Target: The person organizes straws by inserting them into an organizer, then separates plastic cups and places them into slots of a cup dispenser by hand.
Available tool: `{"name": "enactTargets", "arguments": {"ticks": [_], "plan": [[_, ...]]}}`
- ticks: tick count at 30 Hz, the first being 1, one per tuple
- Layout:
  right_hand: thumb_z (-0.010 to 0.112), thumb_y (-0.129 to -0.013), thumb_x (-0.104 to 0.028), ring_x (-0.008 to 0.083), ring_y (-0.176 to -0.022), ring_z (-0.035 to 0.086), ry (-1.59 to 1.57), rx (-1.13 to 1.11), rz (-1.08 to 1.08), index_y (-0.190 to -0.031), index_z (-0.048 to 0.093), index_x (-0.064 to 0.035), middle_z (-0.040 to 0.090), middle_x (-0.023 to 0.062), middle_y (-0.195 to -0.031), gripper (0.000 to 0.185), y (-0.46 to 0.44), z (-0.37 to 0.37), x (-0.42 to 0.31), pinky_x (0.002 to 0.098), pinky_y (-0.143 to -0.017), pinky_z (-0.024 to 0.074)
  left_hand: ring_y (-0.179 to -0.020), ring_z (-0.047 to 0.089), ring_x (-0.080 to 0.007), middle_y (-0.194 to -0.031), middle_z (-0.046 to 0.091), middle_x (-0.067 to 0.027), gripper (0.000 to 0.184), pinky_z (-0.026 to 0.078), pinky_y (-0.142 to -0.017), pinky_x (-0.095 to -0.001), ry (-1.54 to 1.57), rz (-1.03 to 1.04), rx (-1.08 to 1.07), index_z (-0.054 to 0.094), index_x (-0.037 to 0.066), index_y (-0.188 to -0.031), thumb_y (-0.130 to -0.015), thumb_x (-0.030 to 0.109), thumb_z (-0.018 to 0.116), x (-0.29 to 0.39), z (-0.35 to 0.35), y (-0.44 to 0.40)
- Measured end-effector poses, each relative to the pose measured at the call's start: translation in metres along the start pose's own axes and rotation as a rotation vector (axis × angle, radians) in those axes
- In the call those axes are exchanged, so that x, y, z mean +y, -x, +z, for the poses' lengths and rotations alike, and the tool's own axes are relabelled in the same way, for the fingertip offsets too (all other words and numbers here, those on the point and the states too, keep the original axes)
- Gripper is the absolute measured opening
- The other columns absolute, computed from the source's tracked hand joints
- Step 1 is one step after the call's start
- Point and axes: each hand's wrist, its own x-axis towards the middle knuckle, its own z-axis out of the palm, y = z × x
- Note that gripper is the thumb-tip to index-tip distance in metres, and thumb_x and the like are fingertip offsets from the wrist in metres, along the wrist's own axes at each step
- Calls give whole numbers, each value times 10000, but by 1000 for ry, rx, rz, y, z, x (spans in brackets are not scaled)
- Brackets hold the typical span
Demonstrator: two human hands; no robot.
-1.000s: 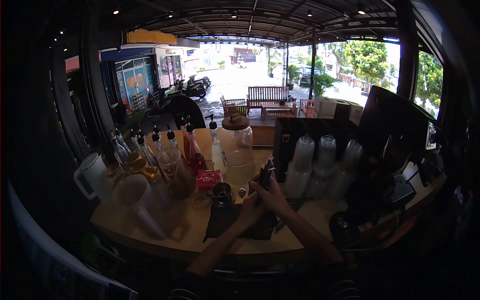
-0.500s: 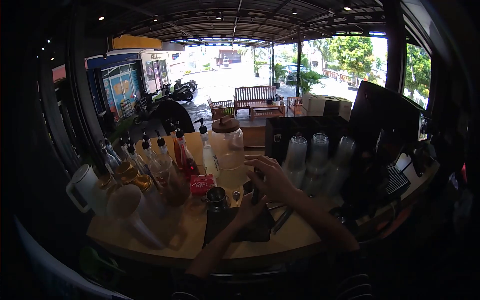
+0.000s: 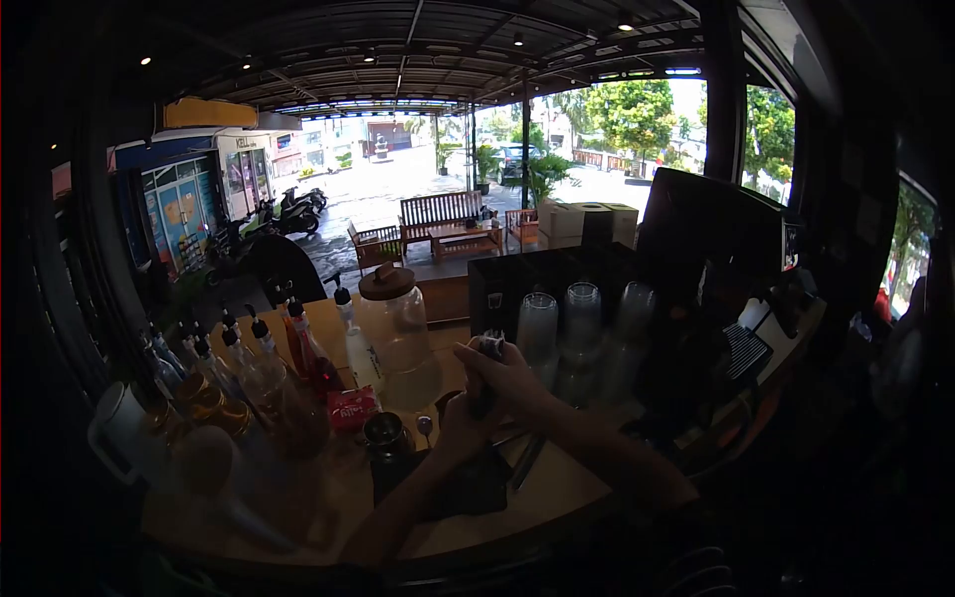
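Upright above the counter is a dark, slim object (image 3: 483,400) whose kind I cannot make out. My left hand (image 3: 460,430) wraps around its lower part. Over its upper part my right hand (image 3: 512,382) is closed, and a shiny end (image 3: 491,344) shows above the fingers. Below lies a black mat (image 3: 479,490). A metal cup (image 3: 386,434) stands to the left of my hands, with a small round-headed metal utensil (image 3: 425,426) beside it. Just behind the cup rests a red packet (image 3: 352,407).
A lidded glass jar (image 3: 398,323) stands behind the packet. Pump bottles (image 3: 360,348) and pitchers (image 3: 119,423) crowd the left side. Stacked clear cups (image 3: 582,323) stand at right, before a black box (image 3: 497,289). A monitor (image 3: 711,224) rises farther right.
The camera view has swung right, shifting the scene left. My right hand's fingers, extended earlier, are now curled around the dark object's upper part, and its shiny end has come into view.
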Motion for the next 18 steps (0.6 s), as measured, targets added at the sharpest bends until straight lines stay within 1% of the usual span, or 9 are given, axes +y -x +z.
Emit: {"name": "enactTargets", "arguments": {"ticks": [1, 2, 6, 9, 12, 14, 15, 17, 18], "plan": [[632, -848, -257, 40, -459, 450, -121, 61, 29, -718, 523, -83, 481, -32, -547, 243, -2, -5, -8, 206, -425, 373, -939, 599, -193, -996, 609, -121, 514, 464, -805, -327, -44, 13, -128, 417, -12, -1180, -796, 245, 640, -2, 2, -8], [618, -860, -231, 62, -424, 405, -130, 82, 37, -697, 478, -127, 404, -44, -521, 238, -6, -15, -20, 247, -412, 353, -995, 538, -201, -1146, 504, -130, 582, 445, -839, -358, -136, 159, -69, 370, 34, -1241, -778, 228, 664, -3, 9, -11], [593, -871, -293, 79, -404, 361, -222, 73, -69, -619, 432, -137, 342, -43, -482, 338, -35, -66, -81, 251, -411, 326, -964, 535, -180, -1049, 523, -57, 529, 443, -814, -352, -5, 183, -99, 402, 71, -1194, -771, 221, 683, 31, 23, -48], [578, -876, -328, 91, -395, 346, -180, 130, -146, -584, 407, -136, 315, -43, -469, 389, -56, -107, -129, 259, -419, 327, -885, 553, -144, -995, 532, -76, 506, 488, -723, -271, 41, 192, -5, 414, 61, -1151, -764, 220, 699, 44, 42, -90], [560, -885, -340, 95, -385, 353, -92, 154, -277, -575, 414, -133, 329, -39, -462, 400, -88, -161, -157, 254, -409, 331, -843, 562, -141, -983, 534, -73, 507, 492, -697, -269, 20, 262, 9, 436, 28, -1136, -763, 246, 702, 56, 71, -136], [548, -890, -354, 95, -379, 362, 170, 364, -436, -566, 417, -123, 366, -26, -456, 419, -110, -193, -169, 256, -397, 325, -829, 565, -135, -972, 546, -80, 519, 490, -680, -277, -37, 298, -4, 456, 2, -1119, -756, 273, 708, 61, 92, -170], [548, -890, -354, 95, -379, 362, 173, 360, -448, -566, 417, -123, 366, -26, -456, 419, -128, -213, -169, 256, -397, 325, -829, 565, -135, -972, 546, -80, 519, 490, -680, -277, -37, 311, -2, 456, 2, -1119, -756, 273, 708, 62, 102, -186], [530, -896, -379, 89, -379, 368, 586, 552, -647, -563, 428, -109, 409, -14, -456, 441, -170, -257, -159, 250, -388, 301, -839, 579, -156, -999, 545, -89, 500, 483, -709, -294, -171, 296, -33, 433, 27, -1147, -793, 286, 673, 64, 119, -217], [524, -900, -373, 132, -410, 407, 706, 662, -679, -582, 459, -57, 454, 30, -472, 453, -185, -271, -153, 298, -418, 327, -818, 583, -167, -1007, 540, -115, 516, 485, -709, -301, -236, 316, -18, 429, 15, -1149, -789, 291, 674, 59, 128, -234]]}}
